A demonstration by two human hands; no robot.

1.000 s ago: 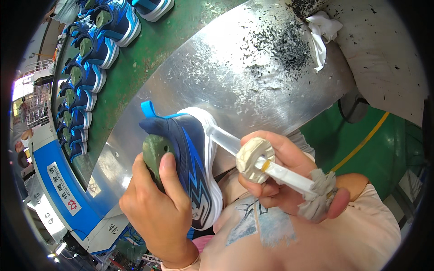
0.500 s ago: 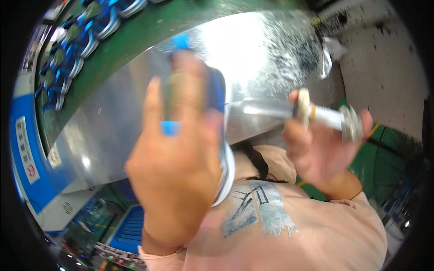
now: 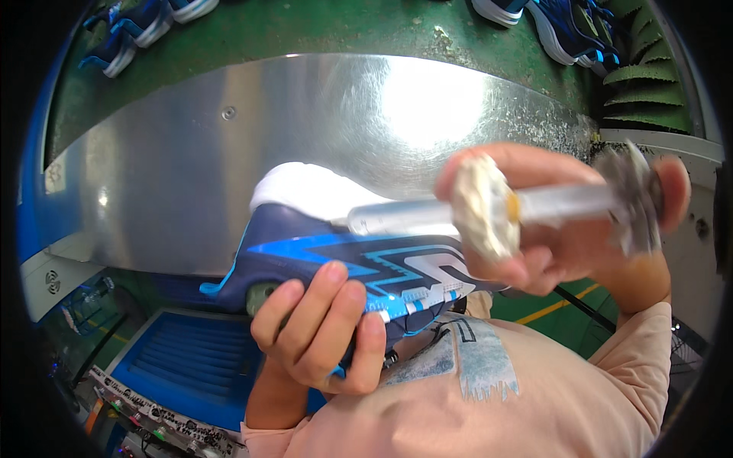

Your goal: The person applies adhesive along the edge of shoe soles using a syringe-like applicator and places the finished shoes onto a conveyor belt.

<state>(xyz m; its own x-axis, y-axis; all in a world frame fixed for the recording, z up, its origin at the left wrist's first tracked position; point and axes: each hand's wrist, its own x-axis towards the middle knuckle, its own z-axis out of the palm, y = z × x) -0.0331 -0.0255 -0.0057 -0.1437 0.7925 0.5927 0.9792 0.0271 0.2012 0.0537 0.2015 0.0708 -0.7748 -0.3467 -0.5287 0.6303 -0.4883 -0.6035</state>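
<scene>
My left hand (image 3: 328,336) grips a navy and bright blue sports shoe (image 3: 282,229) from its near side, fingers closed over the upper. The shoe lies tilted, its white sole (image 3: 305,187) facing away from me and its heel to the left. My right hand (image 3: 565,244) is closed around a clear syringe (image 3: 405,217), held nearly level. Thick off-white wrapping surrounds its flange, and greyish wrapping covers the plunger end by my thumb. The syringe tip is at the seam between sole and upper. Whether it touches, and whether any fluid comes out, I cannot tell.
A shiny curved metal plate (image 3: 175,168) spans the bench beyond the shoe. Behind it runs a green belt (image 3: 343,30) with more blue shoes (image 3: 565,30) at both far corners. A blue slatted panel (image 3: 183,366) sits low on the left.
The shoe has turned onto its side, so its blue-patterned flank now shows. My left hand has shifted lower, and the syringe tip now overlaps the shoe's sole edge. The view has swung.
</scene>
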